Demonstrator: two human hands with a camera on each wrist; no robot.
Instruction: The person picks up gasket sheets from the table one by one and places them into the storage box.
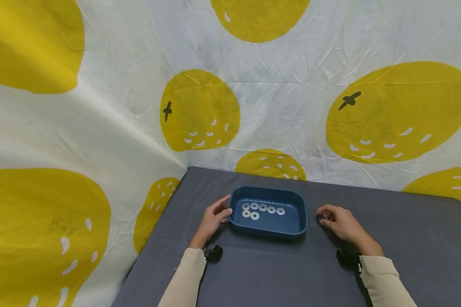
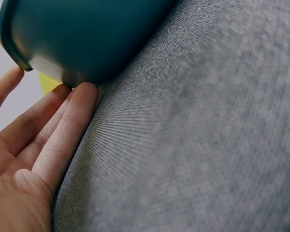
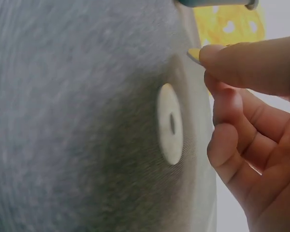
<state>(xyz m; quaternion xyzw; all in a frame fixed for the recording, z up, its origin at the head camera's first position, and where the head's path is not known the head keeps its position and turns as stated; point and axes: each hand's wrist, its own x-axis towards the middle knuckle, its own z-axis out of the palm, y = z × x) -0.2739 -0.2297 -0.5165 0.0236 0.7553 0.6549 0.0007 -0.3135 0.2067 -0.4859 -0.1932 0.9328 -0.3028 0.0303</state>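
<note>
My left hand [image 1: 212,218] rests its spread, fairly straight fingers [image 2: 67,130] against the left end of a blue rectangular tray [image 1: 269,232]. Its thumb and forefinger are up at the rim. Several flat silver washers [image 1: 263,207] lie inside on the tray's floor, most in a row toward the left. To the right of the tray, my right hand [image 1: 343,224] pinches a washer [image 3: 193,54] between thumb and fingertip, mostly covered by them. Another washer [image 3: 169,124] with a centre hole lies on the cloth just beside that hand.
A dark grey cloth [image 1: 261,277] covers the table. Behind it and on the left hang white curtains [image 1: 276,115] printed with large yellow fruit. Each wrist wears a black strap [image 1: 214,253] below a beige sleeve [image 1: 184,277].
</note>
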